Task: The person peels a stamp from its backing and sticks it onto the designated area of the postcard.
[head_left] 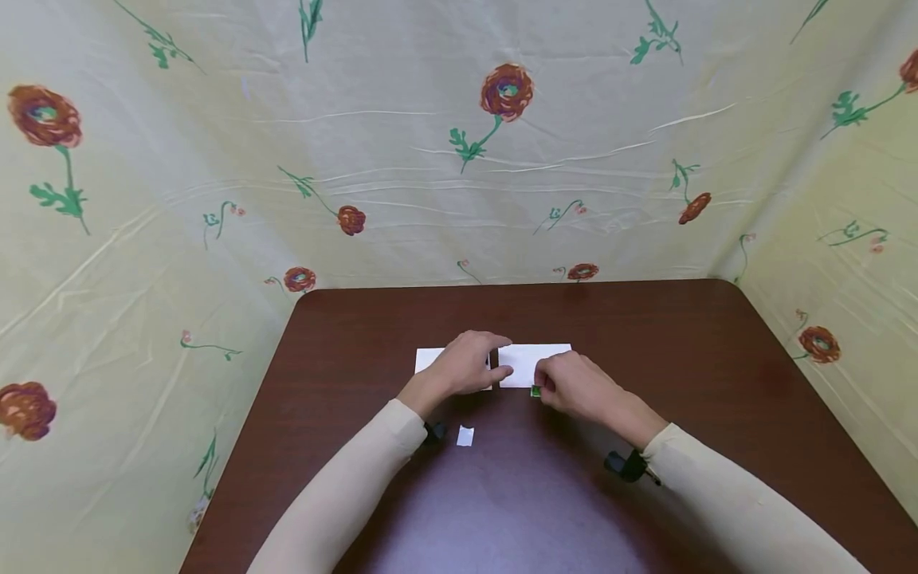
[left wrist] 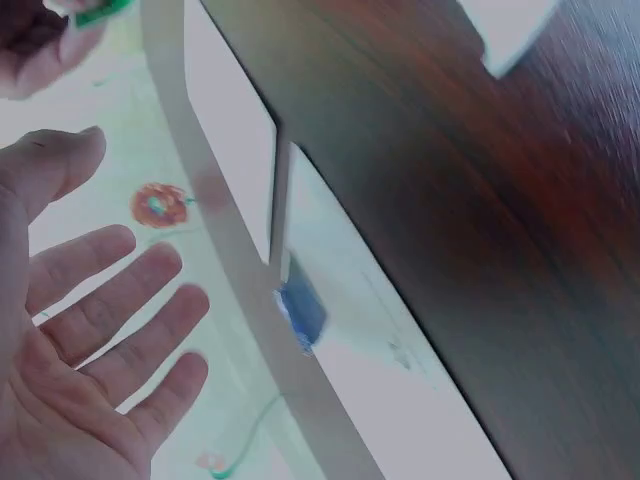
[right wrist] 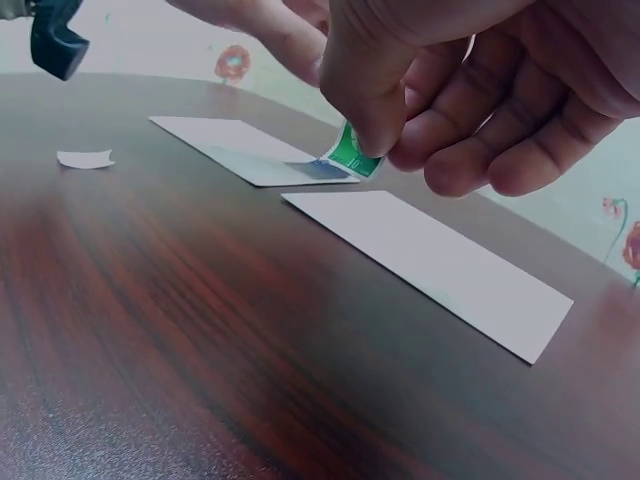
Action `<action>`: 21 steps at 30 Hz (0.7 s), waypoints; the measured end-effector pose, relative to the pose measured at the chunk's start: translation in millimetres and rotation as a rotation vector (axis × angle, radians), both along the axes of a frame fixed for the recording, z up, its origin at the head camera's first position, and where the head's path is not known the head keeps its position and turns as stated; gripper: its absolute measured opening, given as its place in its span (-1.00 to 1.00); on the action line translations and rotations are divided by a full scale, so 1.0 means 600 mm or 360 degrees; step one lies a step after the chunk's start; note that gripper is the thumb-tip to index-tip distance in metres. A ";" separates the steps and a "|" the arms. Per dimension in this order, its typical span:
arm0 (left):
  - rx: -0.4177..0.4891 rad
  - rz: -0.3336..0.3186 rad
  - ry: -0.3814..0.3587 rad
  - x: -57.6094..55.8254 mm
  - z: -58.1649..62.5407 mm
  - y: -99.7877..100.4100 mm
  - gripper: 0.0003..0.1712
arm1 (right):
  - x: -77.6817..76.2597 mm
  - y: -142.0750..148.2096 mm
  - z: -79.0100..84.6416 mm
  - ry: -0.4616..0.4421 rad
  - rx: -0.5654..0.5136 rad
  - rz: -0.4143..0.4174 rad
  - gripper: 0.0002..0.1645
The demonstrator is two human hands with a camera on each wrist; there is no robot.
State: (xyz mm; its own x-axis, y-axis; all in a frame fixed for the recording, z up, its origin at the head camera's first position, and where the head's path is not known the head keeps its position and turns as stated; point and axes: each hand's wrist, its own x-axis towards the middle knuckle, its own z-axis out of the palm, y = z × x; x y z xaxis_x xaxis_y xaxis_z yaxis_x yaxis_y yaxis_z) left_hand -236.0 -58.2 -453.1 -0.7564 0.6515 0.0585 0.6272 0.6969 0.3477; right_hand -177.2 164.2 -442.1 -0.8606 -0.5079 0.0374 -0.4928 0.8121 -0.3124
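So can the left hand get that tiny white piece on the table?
Probably yes: the left hand is open and empty, and the tiny white piece lies uncovered on the table, nothing seen blocking it.

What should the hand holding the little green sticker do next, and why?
Probably lower the green sticker onto a corner of the right paper: the right hand pinches the sticker, that paper looks bare, and the left paper already has a blue sticker near one corner.
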 end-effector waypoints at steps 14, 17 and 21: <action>0.0181 -0.0187 -0.0026 0.033 -0.005 0.020 -0.81 | -0.006 -0.002 0.005 0.0032 -0.0064 0.0004 -0.91; 0.0212 -0.0201 -0.0029 0.038 -0.006 0.025 -0.89 | -0.006 -0.003 0.004 0.0049 -0.0059 0.0005 -0.92; 0.0248 -0.0222 -0.0017 0.041 -0.006 0.029 -0.93 | -0.006 -0.006 0.002 0.0069 -0.0076 0.0008 -0.92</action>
